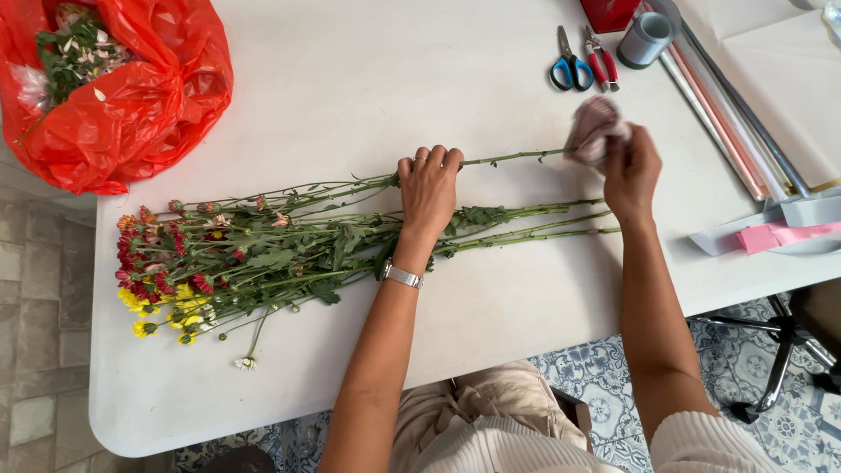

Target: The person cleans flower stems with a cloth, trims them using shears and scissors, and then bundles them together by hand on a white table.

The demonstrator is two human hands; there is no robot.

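While left hand [428, 187] pins flower stems [350, 232], right hand [629, 171] grips ribbon [594, 130] (pinkish).

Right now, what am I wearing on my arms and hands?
Both forearms are bare. The left hand has a ring on one finger and a silver watch at the wrist. The right hand shows no jewellery. Cream ribbed sleeves are pushed up.

Pinkish wad [594, 130] motion-blurred; red bag [114, 96] cropped by frame edge
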